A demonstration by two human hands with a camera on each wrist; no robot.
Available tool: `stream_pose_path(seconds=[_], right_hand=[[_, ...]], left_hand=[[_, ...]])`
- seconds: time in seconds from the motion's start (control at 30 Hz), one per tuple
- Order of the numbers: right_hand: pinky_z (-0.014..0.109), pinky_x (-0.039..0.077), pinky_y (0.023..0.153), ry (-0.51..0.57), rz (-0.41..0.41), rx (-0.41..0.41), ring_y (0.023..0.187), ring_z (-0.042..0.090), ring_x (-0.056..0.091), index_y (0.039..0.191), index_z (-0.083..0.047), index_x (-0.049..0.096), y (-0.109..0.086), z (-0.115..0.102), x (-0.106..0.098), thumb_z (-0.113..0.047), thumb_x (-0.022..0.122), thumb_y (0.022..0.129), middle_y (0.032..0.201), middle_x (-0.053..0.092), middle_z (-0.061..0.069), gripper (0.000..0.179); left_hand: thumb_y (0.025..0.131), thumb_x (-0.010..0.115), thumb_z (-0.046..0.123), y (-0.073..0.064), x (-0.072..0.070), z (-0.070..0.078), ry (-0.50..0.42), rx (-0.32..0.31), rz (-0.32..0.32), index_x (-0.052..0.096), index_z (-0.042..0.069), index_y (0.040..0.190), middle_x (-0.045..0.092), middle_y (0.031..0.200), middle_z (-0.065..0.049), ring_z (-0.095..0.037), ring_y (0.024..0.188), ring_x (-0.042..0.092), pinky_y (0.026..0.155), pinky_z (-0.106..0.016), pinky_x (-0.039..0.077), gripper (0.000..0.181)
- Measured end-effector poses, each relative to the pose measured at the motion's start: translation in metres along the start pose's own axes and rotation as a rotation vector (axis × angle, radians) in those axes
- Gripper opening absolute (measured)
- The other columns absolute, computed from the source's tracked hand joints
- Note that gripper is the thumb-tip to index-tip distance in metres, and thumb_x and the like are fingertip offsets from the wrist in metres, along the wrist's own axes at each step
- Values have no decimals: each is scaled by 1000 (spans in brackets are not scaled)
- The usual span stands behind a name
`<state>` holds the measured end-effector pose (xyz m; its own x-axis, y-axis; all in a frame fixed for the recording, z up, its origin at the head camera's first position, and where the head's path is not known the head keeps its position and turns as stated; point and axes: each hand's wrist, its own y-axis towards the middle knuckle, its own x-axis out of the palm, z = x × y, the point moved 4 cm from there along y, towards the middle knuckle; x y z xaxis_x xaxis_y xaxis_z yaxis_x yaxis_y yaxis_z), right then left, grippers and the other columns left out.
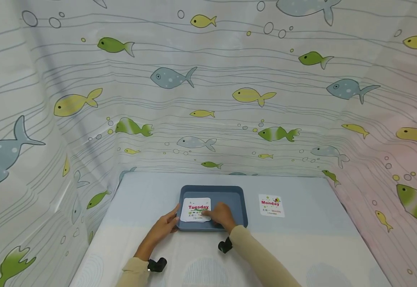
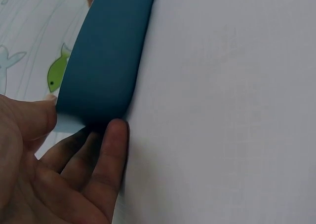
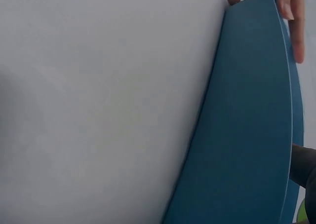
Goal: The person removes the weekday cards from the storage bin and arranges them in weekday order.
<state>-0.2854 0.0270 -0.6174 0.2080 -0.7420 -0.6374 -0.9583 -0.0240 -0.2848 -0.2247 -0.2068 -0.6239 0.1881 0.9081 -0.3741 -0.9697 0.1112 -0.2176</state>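
Low centre of the head frame: a blue tray (image 1: 231, 207) on a white table (image 1: 201, 251), with a Tuesday card (image 1: 194, 213) across the tray's left half, printed side up, and a thin white edge just showing beneath the card's lower right corner. At the tray's left end, left hand (image 1: 166, 225), fingers drawn in and gently bent, taking hold of the corner; in the left wrist view, thumb at the rim on the left of the frame and fingertips against the tray's base near the middle. From lower right in the head frame, right hand (image 1: 223, 216) inside the tray, fingers bent, one digit lying over the card's right edge; cannot tell whether pinching or merely touching. In the right wrist view, mostly hidden behind the tray's wall at the right edge. Right of the tray in the head frame, well apart, a Monday card (image 1: 271, 206) face up on the table. All across the upper frame, fish-printed cloth (image 1: 215, 59); on the wrists, small black devices (image 1: 157, 264).
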Motion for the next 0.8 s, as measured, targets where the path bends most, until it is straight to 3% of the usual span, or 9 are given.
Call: stream_pose_path(seconds=[0.07, 0.33, 0.57, 0.8], right_hand=[[26, 34, 45, -15, 8, -3, 50, 15, 46, 74, -7, 57, 1, 0, 2, -41, 85, 77, 58, 48, 1, 44], [27, 33, 48, -8, 33, -18, 54, 16, 45, 74, -8, 57, -1, -5, 4, -39, 86, 77, 61, 46, 2, 43], [27, 27, 49, -44, 44, -49, 57, 14, 36, 70, -7, 56, 0, -6, 7, -35, 87, 76, 63, 36, -1, 42], [28, 29, 49, -80, 52, -37, 58, 15, 39, 71, -5, 59, 2, -7, 6, -35, 87, 77, 64, 40, 0, 41]], left_hand=[[104, 52, 15, -1, 0, 1, 2, -2, -1, 31, 18, 158, 36, 155, -29, -46, 131, 53, 88, -43, 60, 58], [104, 52, 15, -3, -1, 2, 7, 10, 1, 31, 16, 158, 38, 154, -30, -46, 132, 52, 88, -43, 60, 58], [105, 51, 14, -2, -1, 1, 11, 12, -8, 29, 16, 158, 35, 155, -29, -48, 134, 49, 88, -42, 60, 57], [105, 52, 15, -2, 0, 3, 5, 25, -5, 31, 16, 158, 36, 155, -28, -46, 133, 51, 87, -44, 60, 57]])
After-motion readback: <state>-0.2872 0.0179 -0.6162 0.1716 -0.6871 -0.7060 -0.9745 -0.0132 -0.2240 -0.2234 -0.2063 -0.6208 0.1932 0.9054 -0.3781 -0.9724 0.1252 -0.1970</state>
